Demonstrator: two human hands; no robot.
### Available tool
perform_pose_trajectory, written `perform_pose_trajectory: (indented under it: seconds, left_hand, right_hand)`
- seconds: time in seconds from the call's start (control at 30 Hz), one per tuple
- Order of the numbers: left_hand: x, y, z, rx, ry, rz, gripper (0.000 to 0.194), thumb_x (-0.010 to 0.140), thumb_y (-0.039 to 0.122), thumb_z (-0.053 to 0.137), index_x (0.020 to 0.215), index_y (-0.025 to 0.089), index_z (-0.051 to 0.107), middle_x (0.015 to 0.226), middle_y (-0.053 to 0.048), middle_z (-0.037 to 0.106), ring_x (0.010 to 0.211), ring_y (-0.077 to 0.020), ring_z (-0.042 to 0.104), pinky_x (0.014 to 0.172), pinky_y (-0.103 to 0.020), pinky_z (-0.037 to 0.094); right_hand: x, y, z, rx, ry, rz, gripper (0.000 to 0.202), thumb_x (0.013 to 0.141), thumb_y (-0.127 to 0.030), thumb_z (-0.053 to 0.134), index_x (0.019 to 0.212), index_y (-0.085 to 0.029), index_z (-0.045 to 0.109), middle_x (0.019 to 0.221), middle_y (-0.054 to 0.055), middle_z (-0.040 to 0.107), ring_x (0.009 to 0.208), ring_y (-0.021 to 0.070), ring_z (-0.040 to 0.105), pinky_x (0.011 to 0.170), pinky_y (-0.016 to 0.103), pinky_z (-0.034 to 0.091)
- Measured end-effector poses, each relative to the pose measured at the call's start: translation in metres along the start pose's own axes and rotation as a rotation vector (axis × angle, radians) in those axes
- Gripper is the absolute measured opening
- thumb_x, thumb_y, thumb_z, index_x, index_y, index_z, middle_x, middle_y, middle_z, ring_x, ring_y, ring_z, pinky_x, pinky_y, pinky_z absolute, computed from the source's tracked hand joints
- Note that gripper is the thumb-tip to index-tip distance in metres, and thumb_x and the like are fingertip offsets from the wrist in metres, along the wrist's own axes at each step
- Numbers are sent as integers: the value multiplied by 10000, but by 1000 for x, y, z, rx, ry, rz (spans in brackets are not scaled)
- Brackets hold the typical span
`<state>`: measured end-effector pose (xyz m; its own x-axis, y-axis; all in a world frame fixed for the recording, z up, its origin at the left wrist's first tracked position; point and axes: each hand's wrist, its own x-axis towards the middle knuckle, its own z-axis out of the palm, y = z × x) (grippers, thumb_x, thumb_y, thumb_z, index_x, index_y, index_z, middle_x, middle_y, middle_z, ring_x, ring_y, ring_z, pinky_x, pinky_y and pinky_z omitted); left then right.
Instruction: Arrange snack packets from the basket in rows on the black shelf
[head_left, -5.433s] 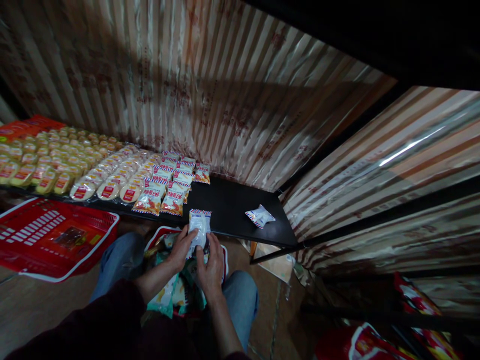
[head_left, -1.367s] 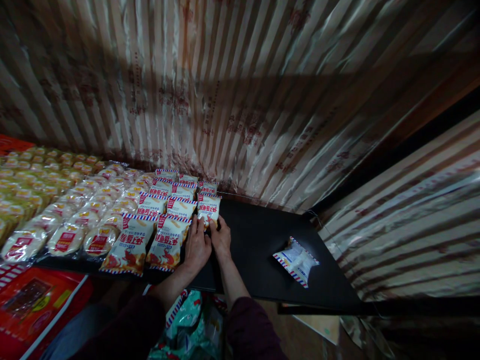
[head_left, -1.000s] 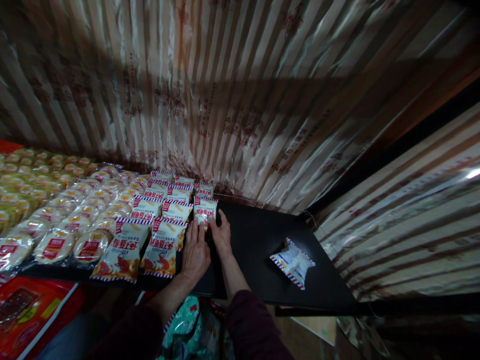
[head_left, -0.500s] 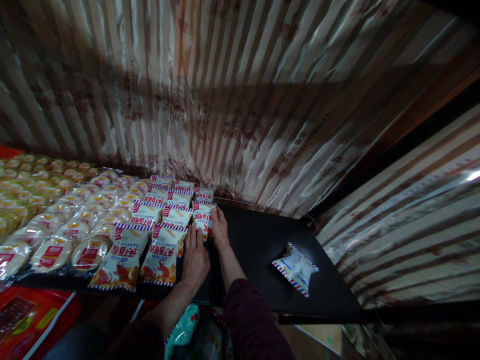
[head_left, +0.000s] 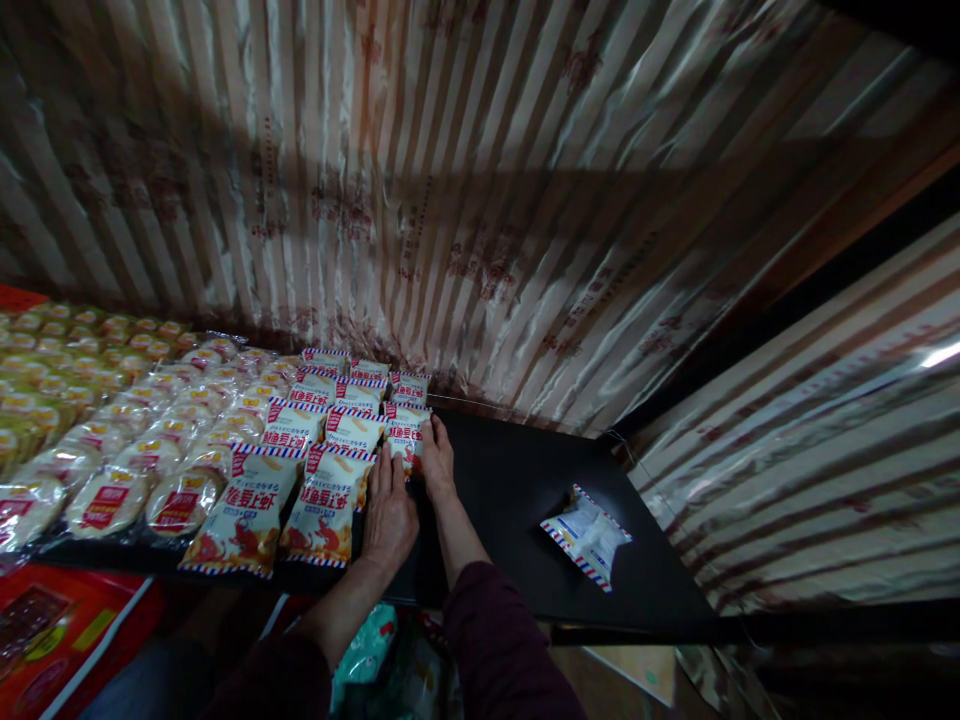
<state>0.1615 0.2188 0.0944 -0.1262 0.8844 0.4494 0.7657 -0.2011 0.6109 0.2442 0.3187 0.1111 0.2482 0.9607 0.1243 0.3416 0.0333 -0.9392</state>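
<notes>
Both hands lay flat and let go: the left hand (head_left: 390, 512) and right hand (head_left: 437, 462) touched a snack bag (head_left: 406, 434) on the black shelf (head_left: 510, 500).

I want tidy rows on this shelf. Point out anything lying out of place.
One snack packet lies alone on the bare right part of the black shelf, skewed and apart from the neat rows. Both hands, left and right, rest at the rows' right edge.
</notes>
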Motion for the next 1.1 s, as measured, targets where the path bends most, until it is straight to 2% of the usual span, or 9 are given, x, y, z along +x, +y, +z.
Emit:
perform_pose_trajectory:
  seconds: [0.1, 0.33, 0.43, 0.57, 0.7, 0.83, 0.93, 1.0, 1.1]
  left_hand:
    - [1, 1, -2, 3, 10, 8, 641, 730, 7, 414, 1367, 37, 349, 1508, -206, 254, 1422, -306, 152, 1124, -510, 284]
    - [1, 11, -20, 17, 23, 96, 570, 737, 7, 416, 1305, 48, 436, 1487, -210, 287, 1413, -326, 176, 1117, -518, 288]
    - [-8, 17, -28, 7, 1, 147, 537, 743, 21, 423, 1277, 58, 470, 1483, -202, 294, 1414, -334, 167, 1113, -532, 291]
    - [-35, 26, -43, -31, -75, 189, 495, 740, 24, 421, 1217, 93, 531, 1470, -164, 335, 1408, -313, 200, 1105, -525, 326]
    - [-75, 29, -68, -50, -185, 221, 491, 748, 24, 390, 1207, 97, 551, 1420, -155, 418, 1382, -268, 284, 1104, -484, 353]
    - [-120, 13, -104, -106, -302, 257, 435, 790, 55, 364, 1127, 164, 618, 1342, -100, 522, 1298, -221, 422, 1066, -441, 411]
    - [-144, -7, -131, -92, -377, 136, 398, 813, 86, 361, 1072, 183, 646, 1267, -86, 588, 1190, -200, 527, 1029, -404, 443]
    - [-152, -19, -147, -50, -427, 43, 359, 844, 150, 374, 1079, 180, 644, 1238, -87, 608, 1178, -203, 534, 1050, -402, 412]
    - [-157, -28, -165, 31, -595, -36, 323, 843, 258, 459, 1107, 186, 632, 1237, -80, 613, 1199, -218, 519, 1068, -384, 373]
  right_hand:
    - [-14, -8, -6, -35, 38, 46, 513, 843, -506, 472, 1257, -217, 562, 1218, 62, 635, 1142, 210, 564, 963, 322, 436]
    - [-59, -24, -26, -162, 53, -14, 426, 868, -422, 452, 1197, -197, 602, 1235, 77, 622, 1134, 202, 570, 982, 331, 431]
    - [-79, -28, -41, -265, 39, -38, 416, 869, -368, 452, 1187, -149, 608, 1221, 113, 626, 1126, 215, 574, 993, 348, 425]
    - [-110, -33, -58, -342, 8, -97, 380, 859, -315, 458, 1151, -142, 627, 1189, 114, 641, 1131, 212, 567, 1008, 352, 414]
    - [-156, -37, -66, -298, -32, -211, 348, 856, -279, 442, 1124, -175, 636, 1177, 96, 642, 1130, 204, 560, 1014, 363, 412]
    - [-208, -34, -75, -237, -19, -309, 342, 872, -258, 396, 1103, -182, 637, 1145, 101, 650, 1114, 207, 557, 1004, 394, 415]
    - [-245, -22, -81, -218, -26, -212, 320, 867, -263, 396, 1032, -187, 659, 1054, 97, 678, 1031, 211, 598, 948, 384, 451]
    - [-266, -12, -82, -197, -101, -120, 307, 858, -275, 414, 1017, -192, 664, 1028, 87, 690, 986, 208, 622, 916, 368, 469]
    - [-293, 1, -75, -119, -229, -16, 309, 861, -320, 441, 1050, -200, 654, 1043, 68, 697, 988, 198, 633, 918, 351, 471]
